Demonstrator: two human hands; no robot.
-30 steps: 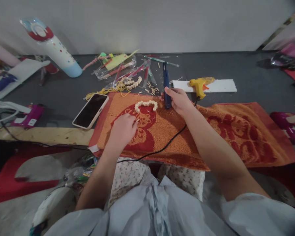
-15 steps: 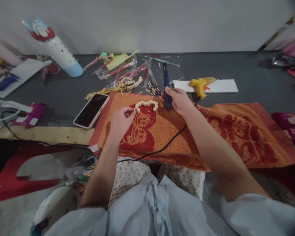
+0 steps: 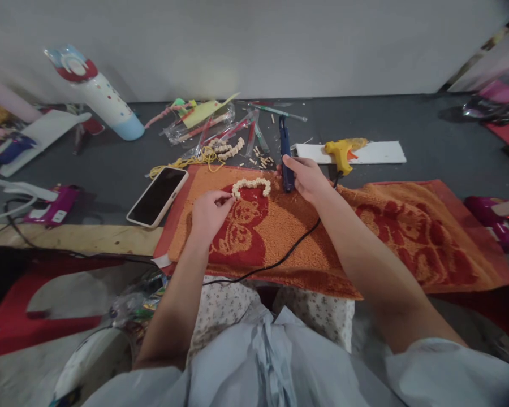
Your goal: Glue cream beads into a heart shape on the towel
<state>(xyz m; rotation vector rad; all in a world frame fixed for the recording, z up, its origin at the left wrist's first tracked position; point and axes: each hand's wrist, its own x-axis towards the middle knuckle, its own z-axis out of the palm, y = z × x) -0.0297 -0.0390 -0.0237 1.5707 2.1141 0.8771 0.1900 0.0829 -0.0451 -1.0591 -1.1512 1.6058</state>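
Observation:
My left hand rests on an orange and red towel, its fingertips pinched at the left end of a curved chain of small cream pieces. What it pinches is too small to make out. My right hand lies at the towel's far edge, fingers curled on the lower end of a dark blue tool that points away from me. A black cord runs under my right forearm across the towel.
A yellow glue gun lies on a white strip right of my right hand. A phone sits left of the towel. Glue sticks, yellow string and loose cream pieces are scattered behind. A white dotted bottle leans far left.
My left hand has moved up from the towel's red pattern to the left end of the cream chain. The right hand has stayed on the blue tool.

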